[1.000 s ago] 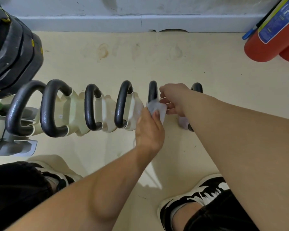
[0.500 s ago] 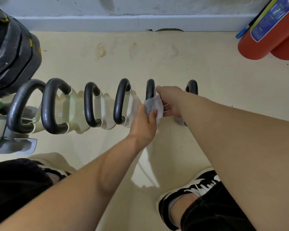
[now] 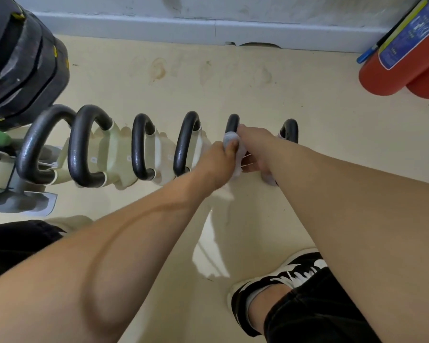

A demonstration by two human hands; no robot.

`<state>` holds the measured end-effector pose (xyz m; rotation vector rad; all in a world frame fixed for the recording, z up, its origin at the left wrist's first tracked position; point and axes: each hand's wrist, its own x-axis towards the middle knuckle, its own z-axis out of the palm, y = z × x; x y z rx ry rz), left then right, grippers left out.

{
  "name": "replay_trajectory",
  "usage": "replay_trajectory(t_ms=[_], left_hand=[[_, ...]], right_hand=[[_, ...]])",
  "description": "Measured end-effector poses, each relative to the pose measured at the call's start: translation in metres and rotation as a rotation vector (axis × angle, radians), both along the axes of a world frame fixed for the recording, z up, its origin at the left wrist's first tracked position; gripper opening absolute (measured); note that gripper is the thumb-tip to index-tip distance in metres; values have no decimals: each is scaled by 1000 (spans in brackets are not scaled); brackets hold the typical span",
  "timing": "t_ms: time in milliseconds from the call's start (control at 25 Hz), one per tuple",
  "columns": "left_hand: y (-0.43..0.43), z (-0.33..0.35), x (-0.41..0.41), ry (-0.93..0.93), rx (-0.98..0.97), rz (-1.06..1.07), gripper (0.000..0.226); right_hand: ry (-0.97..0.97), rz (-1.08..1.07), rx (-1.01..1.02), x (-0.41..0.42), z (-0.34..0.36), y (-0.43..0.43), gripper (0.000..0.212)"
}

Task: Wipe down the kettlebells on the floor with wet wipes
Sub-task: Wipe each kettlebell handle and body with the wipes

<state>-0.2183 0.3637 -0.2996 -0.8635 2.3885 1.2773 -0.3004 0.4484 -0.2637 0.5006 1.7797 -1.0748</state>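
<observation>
Several kettlebells with black loop handles and pale bodies stand in a row on the beige floor. My left hand presses a white wet wipe against the black handle of the second kettlebell from the right. My right hand reaches in from the right and holds that same kettlebell just beside the wipe; most of its body is hidden under my hands. The rightmost kettlebell shows only its handle behind my right wrist. Another handle stands directly left of my left hand.
Black weight plates are stacked at the upper left, with a grey and green piece of equipment below them. Two red fire extinguishers lie at the upper right by the wall. My black-and-white shoe is on the floor at lower right.
My left hand has slid the wipe up the kettlebell handle towards its top. My right hand has stayed on the same kettlebell.
</observation>
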Motion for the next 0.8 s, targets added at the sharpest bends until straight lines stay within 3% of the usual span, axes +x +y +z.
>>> replay_trajectory(t_ms=[80,160,240,440,520,680,760,800], left_hand=[[7,-4,35,139,-52,13,35],[11,-7,69,165,-172,25,24],[7,-3,85,108,-232,28,25],[-7,52,54,327,-146,42,33],[-4,65,29,372,-273,-23,27],[1,57,-6,171,-103,-37,28],[-1,42,-10,54,-34,-76,23],[-2,34,-8,39,-21,-45,31]], right_hand=[[-1,28,1,-2,4,-1,45],[29,78,-17,-3,8,0,41],[108,117,13,-4,16,1,38],[311,-74,-18,-10,25,6,22],[310,-131,-42,-9,28,8,20],[282,-297,-32,-6,28,2,15],[276,-260,-44,-3,28,-8,12],[294,-210,-40,-1,28,-12,12]])
